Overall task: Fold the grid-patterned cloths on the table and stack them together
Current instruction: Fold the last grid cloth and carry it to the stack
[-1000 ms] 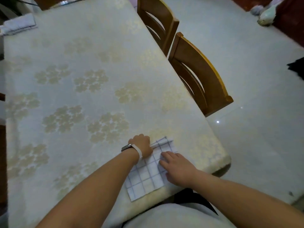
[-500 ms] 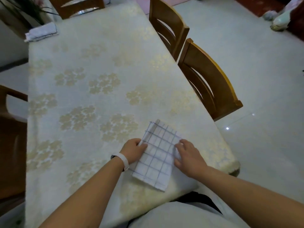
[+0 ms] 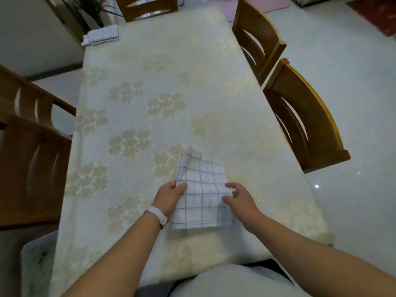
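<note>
A folded white cloth with a blue grid pattern (image 3: 202, 189) is held just above the table (image 3: 150, 82), near its front edge; its shadow falls beneath it. My left hand (image 3: 169, 197) grips the cloth's left edge, thumb on top. My right hand (image 3: 239, 199) pinches its right edge. A stack of folded white cloths (image 3: 101, 34) lies at the table's far left corner.
The table wears a cream cloth with gold flower prints. Two wooden chairs (image 3: 300, 116) stand along the right side, two more wooden chairs (image 3: 27, 151) on the left, another at the far end. A plant stands behind the far left corner.
The cloth was lying flat on the table at the front edge under both hands; now both hands hold it by its sides, lifted off the table and turned. The view has swung left.
</note>
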Tool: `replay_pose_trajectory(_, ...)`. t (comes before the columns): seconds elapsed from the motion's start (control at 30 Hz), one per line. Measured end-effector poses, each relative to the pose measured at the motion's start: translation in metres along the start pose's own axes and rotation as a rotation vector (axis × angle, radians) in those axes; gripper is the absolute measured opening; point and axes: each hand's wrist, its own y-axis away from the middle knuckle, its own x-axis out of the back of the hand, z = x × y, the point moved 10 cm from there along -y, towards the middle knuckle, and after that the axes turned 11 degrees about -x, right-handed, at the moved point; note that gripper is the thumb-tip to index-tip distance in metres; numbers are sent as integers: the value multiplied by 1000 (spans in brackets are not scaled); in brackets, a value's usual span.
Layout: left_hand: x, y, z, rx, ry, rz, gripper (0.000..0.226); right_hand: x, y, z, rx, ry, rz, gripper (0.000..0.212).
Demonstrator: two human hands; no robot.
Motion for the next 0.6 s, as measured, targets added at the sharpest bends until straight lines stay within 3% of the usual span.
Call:
replay_pose_trajectory(0.1,17,1,-13,20,-132,91,42,-4,-6,-9,51,188,13,33)
replay_pose_trajectory(0.17,25,7,-14,22,-206,154,27,-7,-11,-11,60,283,2,32)
replay_pose_trajectory(0.27,28,10,-25,21,-271,163,33,-8,-17,-16,88,363,15,27)
replay_pose_trajectory(0.4,33,11,-34,-21,-324,197,14,-10,-21,-20,111,449,25,21)
replay_pose_trajectory(0.6,30,14,-42,-53,-424,110,21,-19,-22,-22,184,679,7,27)
